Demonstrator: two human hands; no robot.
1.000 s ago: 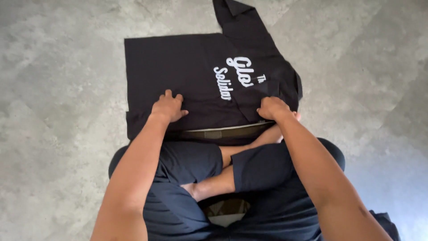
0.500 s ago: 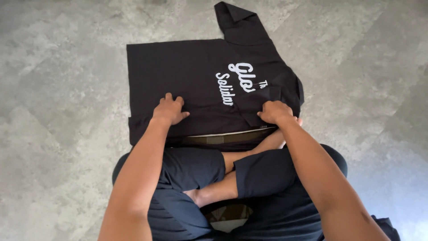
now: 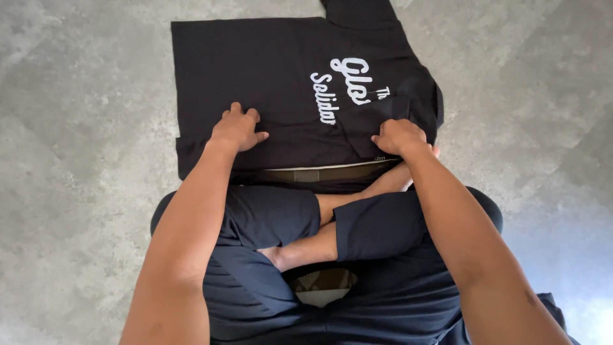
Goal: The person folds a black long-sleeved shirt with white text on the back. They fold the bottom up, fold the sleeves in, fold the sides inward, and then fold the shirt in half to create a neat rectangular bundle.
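Now the black shirt (image 3: 281,89) lies flat on the grey floor (image 3: 83,160), stretching away from both hands. On its near part, the left hand (image 3: 236,130) rests palm down with fingers loosely spread, while the right hand (image 3: 399,137) is curled, knuckles up, and seems to pinch the cloth beside the white lettering. Below the hands, crossed legs in dark shorts (image 3: 268,217) sit close.

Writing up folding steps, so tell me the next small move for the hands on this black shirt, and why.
Probably lift the near edge and fold it away from the body. Both hands, left hand and right hand, rest on the near part of the black shirt, which lies flat on the grey floor with one sleeve sticking out at the far side.
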